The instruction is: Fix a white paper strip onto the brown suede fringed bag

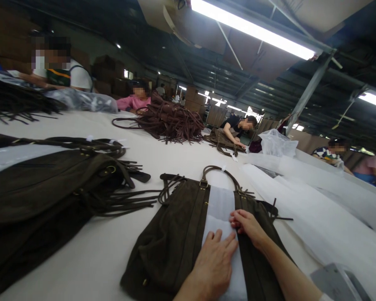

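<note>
A dark brown suede bag (pixel 172 234) with fringe and a looped handle (pixel 219 170) lies flat on the white table (pixel 90 259) in front of me. A strip of white tissue paper (pixel 219 209) lies along its middle. My left hand (pixel 214 261) presses flat on the paper, fingers spread. My right hand (pixel 246 225) rests at the paper's right edge on the bag, fingertips curled and pinching there.
A stack of dark fringed bags (pixel 40 196) fills the left. A heap of reddish-brown bags (pixel 169 121) lies farther back. White paper sheets (pixel 316 209) and a plastic bag (pixel 277 143) are at the right. Several other people (pixel 238 127) work around the table.
</note>
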The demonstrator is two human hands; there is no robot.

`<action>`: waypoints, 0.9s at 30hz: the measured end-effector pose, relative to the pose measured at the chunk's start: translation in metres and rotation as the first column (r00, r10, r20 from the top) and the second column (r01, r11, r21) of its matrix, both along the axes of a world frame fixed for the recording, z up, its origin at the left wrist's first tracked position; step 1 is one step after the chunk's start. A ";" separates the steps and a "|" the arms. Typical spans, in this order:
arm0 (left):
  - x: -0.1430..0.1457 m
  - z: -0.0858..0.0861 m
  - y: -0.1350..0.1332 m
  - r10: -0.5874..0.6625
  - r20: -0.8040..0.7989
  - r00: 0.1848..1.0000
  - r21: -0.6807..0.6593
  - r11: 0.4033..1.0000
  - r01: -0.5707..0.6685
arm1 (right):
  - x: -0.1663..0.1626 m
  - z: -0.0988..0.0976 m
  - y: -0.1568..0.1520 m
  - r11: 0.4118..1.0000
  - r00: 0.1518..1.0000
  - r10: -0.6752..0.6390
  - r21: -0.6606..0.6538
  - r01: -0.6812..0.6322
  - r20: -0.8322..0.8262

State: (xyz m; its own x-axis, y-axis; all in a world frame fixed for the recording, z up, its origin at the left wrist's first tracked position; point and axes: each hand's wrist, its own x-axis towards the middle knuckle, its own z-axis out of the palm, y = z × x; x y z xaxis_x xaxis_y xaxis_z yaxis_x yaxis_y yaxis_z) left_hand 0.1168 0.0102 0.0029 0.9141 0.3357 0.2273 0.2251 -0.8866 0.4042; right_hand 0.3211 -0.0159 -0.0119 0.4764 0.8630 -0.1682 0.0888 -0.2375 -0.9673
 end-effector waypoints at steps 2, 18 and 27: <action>0.001 0.001 0.000 0.000 -0.002 1.000 -0.018 1.000 0.000 | -0.001 -0.001 -0.001 1.000 1.000 0.001 0.006 -0.001 0.011; 0.003 0.000 -0.004 0.019 -0.078 0.997 -0.105 0.994 -0.027 | 0.002 0.002 0.003 0.998 0.999 -0.007 0.069 0.004 0.040; 0.003 0.005 -0.003 -0.006 -0.068 0.998 -0.110 0.994 -0.001 | 0.007 0.024 -0.008 0.996 0.926 -0.045 0.060 0.073 -0.375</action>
State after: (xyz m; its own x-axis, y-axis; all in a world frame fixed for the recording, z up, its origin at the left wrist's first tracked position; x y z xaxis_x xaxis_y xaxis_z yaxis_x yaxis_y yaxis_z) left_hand 0.1196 0.0071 0.0082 0.9272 0.3528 0.1261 0.2533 -0.8383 0.4829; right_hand 0.3286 -0.0235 0.0123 0.4417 0.8516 -0.2821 -0.2935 -0.1600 -0.9425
